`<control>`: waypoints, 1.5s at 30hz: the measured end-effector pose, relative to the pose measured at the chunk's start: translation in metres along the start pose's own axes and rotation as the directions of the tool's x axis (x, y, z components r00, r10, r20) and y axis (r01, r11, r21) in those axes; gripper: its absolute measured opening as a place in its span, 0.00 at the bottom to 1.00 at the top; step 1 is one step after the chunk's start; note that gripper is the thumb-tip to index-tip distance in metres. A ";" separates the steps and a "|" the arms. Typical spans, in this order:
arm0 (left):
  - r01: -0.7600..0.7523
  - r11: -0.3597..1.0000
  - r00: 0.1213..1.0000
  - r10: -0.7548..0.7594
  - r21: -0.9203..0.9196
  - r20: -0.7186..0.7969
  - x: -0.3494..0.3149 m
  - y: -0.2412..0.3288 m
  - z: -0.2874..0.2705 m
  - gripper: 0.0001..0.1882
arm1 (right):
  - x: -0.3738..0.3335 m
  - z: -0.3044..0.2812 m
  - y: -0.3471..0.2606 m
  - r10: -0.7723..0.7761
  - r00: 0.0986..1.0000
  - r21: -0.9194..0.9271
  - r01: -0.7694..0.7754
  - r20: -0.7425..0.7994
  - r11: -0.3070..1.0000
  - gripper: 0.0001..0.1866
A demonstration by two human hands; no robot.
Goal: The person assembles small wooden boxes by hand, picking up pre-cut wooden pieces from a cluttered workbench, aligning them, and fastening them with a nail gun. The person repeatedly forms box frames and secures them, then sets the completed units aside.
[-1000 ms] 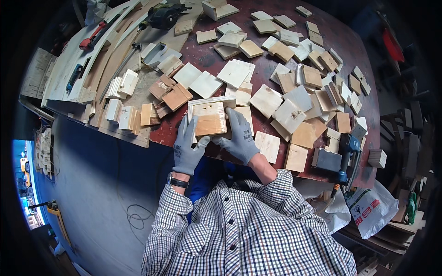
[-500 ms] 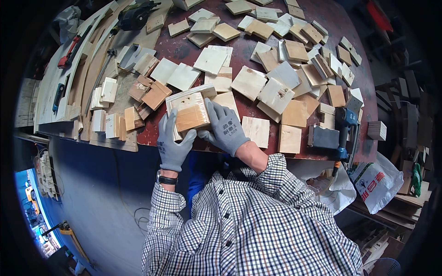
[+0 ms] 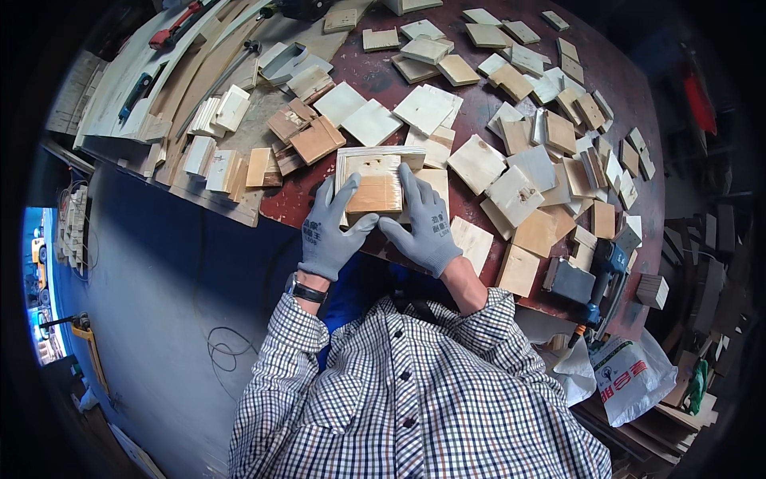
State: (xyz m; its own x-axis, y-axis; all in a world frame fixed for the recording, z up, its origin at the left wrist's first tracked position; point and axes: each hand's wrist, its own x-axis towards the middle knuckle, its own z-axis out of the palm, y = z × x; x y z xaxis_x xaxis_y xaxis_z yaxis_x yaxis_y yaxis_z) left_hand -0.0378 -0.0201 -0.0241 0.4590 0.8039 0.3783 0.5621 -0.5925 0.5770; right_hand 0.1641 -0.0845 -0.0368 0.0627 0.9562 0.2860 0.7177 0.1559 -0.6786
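Between my gloved hands, at the near edge of the table, is a small wooden assembly (image 3: 377,191): a brown block with pale strips along its back and left side. My left hand (image 3: 331,233) grips its left side, the thumb at its near edge. From the right, my right hand (image 3: 427,227) holds it with fingers along the side and thumb in front. Both grey gloves are closed around it, and its underside is hidden. Pale wooden pieces (image 3: 431,144) lie just behind, and a brown block (image 3: 317,139) is to the left.
Many loose wooden pieces (image 3: 519,191) cover the dark red table (image 3: 295,195). A blue nail gun (image 3: 606,279) lies at the right edge, above a white bag (image 3: 634,379). At the left are long boards (image 3: 100,120), a red tool (image 3: 175,25) and a metal rod (image 3: 211,88).
The whole view has turned and shifted. My right hand's fingers have moved from over the assembly's corner to its right side, and the assembly now sits squarer between my hands.
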 end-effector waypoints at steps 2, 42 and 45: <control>0.006 0.999 1.000 -0.006 0.044 -0.003 -0.003 -0.003 0.003 0.40 | 0.003 -0.001 0.007 0.013 1.000 0.154 -0.014 0.009 0.988 0.44; 0.307 0.952 0.951 -0.307 -0.012 -0.034 -0.016 -0.021 0.031 0.43 | 0.030 0.003 -0.036 0.467 0.871 -0.224 -0.430 0.153 0.875 0.31; 0.321 0.947 0.947 -0.321 0.000 -0.001 -0.013 -0.024 0.035 0.46 | 0.031 -0.003 -0.031 0.429 0.890 -0.209 -0.394 0.157 0.895 0.31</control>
State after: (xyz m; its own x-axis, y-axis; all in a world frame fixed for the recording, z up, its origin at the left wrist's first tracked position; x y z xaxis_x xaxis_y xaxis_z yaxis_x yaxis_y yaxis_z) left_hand -0.0333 -0.0185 -0.0683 0.2534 0.9517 0.1734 0.6800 -0.3028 0.6678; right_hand 0.1461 -0.0602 -0.0046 0.2542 0.9565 -0.1430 0.7624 -0.2891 -0.5789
